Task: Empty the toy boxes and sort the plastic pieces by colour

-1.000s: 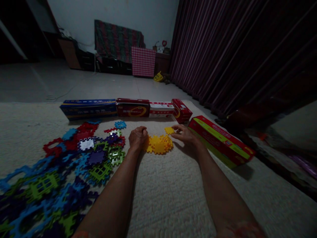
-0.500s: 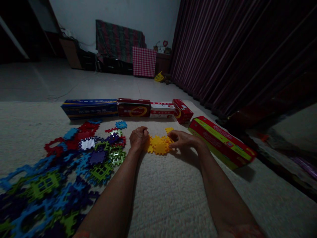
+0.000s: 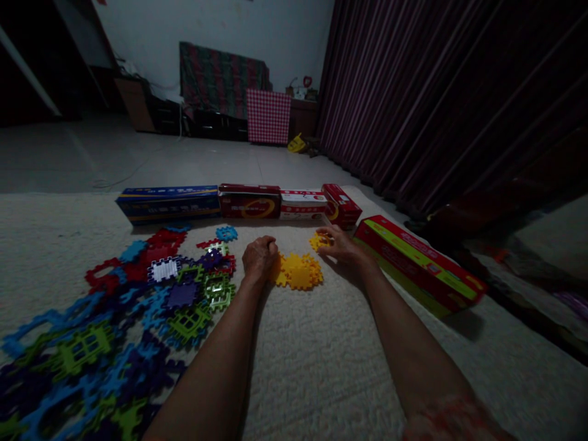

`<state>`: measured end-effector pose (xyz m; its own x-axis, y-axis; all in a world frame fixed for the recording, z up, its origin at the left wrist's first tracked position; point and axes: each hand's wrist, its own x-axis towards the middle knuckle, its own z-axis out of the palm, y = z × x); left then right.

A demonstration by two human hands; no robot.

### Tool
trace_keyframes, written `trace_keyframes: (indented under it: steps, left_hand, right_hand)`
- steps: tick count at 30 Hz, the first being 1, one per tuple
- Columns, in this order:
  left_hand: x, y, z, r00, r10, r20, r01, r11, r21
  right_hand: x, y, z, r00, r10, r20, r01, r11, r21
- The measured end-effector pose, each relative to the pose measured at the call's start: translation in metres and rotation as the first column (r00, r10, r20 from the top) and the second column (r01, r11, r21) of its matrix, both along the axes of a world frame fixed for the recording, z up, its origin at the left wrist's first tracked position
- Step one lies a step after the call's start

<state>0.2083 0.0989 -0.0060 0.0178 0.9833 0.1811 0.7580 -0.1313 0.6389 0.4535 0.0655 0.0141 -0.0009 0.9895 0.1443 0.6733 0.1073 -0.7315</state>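
A small heap of yellow gear-edged plastic building pieces (image 3: 301,272) lies on the pale quilted mat between my hands. My left hand (image 3: 260,257) rests against the heap's left side with its fingers curled in; whatever they hold is hidden. Farther back and to the right, my right hand (image 3: 340,246) has its thumb and fingertips around a separate yellow gear-edged building piece (image 3: 318,241), close to the mat. The fingers cover part of that piece.
Mixed blue, red, green and purple building pieces (image 3: 181,295) spread over the left side. A blue box (image 3: 172,207), a dark red box (image 3: 249,203), a white-red box (image 3: 303,206) and another red box (image 3: 340,205) line the back. A red-yellow box (image 3: 418,263) stands right.
My right hand has left the right side of the yellow heap and moved back to the separate yellow piece. My left hand stays in place beside the heap.
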Motion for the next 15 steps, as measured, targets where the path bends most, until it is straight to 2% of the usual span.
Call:
trace_keyframes:
  steps: [6,12,15]
  left_hand:
    - [0.0005,0.0014,-0.0015,1.000,0.012,-0.010,-0.012,1.000,-0.006]
    - [-0.0002,0.0012,-0.0009,1.000,-0.005,-0.006,0.005,1.000,-0.006]
    - [-0.0001,0.0009,-0.0010,1.000,0.000,-0.008,0.000,1.000,0.000]
  right_hand:
    - [0.0058,0.0129,-0.0026,0.980,0.103,0.168,-0.107,0.994,0.017]
    - [0.0021,0.0066,0.0000,0.976,0.068,0.206,-0.069,0.998,-0.001]
    - [0.0001,0.0054,0.0011,0.959,0.063,0.276,-0.066,0.998,0.001]
